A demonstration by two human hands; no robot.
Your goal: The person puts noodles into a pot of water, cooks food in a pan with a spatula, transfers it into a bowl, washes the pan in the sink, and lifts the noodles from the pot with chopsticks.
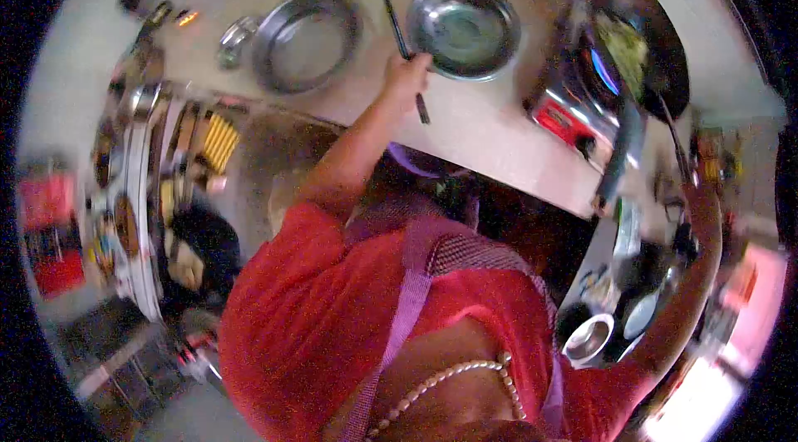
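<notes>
"Steel edges the stove (582, 103), and its blue flame (604, 72) is alight. Which step is in hand?"

"Cooking, I'd judge. The wok (672, 59) sits over the stove's right side, with greenish food (625, 51) inside."

"And the hands?"

"The right hand (706, 194), right of the stove, seems closed round a thin-handled tool (677, 136) that reaches to the wok; blur hides its fingers. The left hand (407, 79), well left of the stove, grips a dark stick (393, 19) just beside a steel bowl (418, 14). I can't tell what kind of implement that is."

"So what does the next move call for?"

"Probably turning the food with the right hand while the wok stays steady. A thick grey handle (622, 155) sticks out in front of the stove, and neither hand is on it, so I'd watch for slipping."
</notes>
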